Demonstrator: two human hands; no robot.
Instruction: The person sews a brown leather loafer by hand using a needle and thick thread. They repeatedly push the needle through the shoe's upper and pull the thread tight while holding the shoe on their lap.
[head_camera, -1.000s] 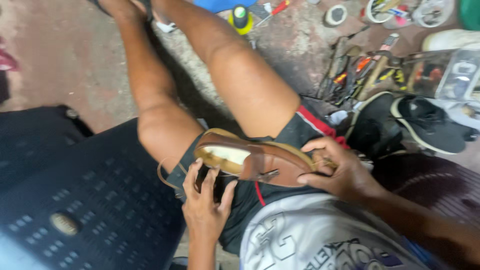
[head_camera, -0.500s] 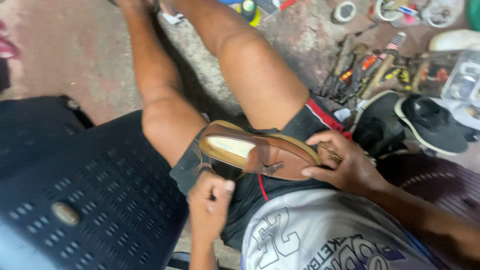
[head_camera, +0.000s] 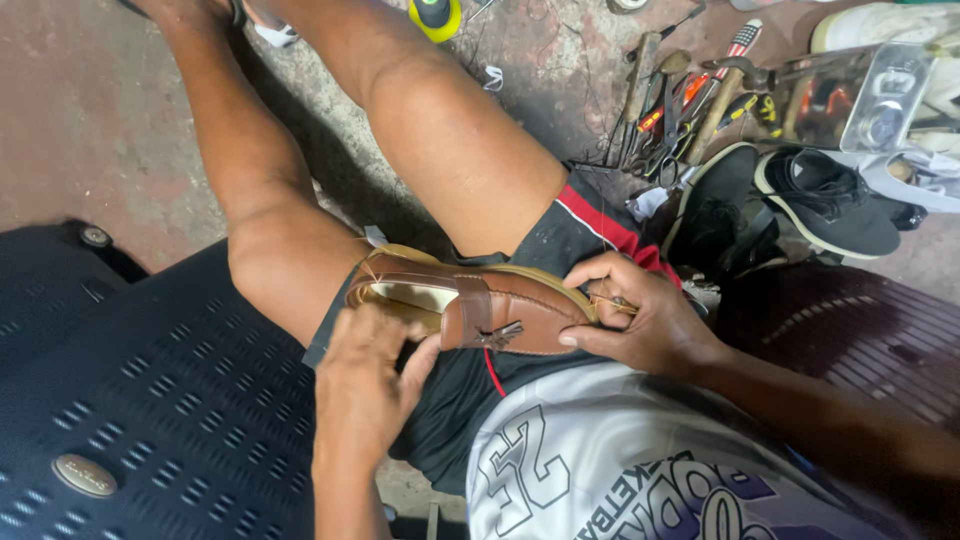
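A brown leather loafer (head_camera: 490, 305) with a pale insole lies sideways across my lap, between my bare thighs. My right hand (head_camera: 640, 320) grips its toe end, and a thin light thread or needle shows between the fingers at the sole's edge. My left hand (head_camera: 365, 385) is at the heel side, fingers curled against the shoe's opening and side. I sit in black shorts and a white printed jersey.
A dark blue perforated plastic seat (head_camera: 140, 400) is on my left. On the concrete floor at the right lie several hand tools (head_camera: 690, 100), a black shoe (head_camera: 820, 200), a clear plastic box (head_camera: 860, 95) and a yellow-green cap (head_camera: 435, 15).
The left hand has closed in on the heel side of the loafer. The right hand keeps its hold on the toe. The view has shifted slightly.
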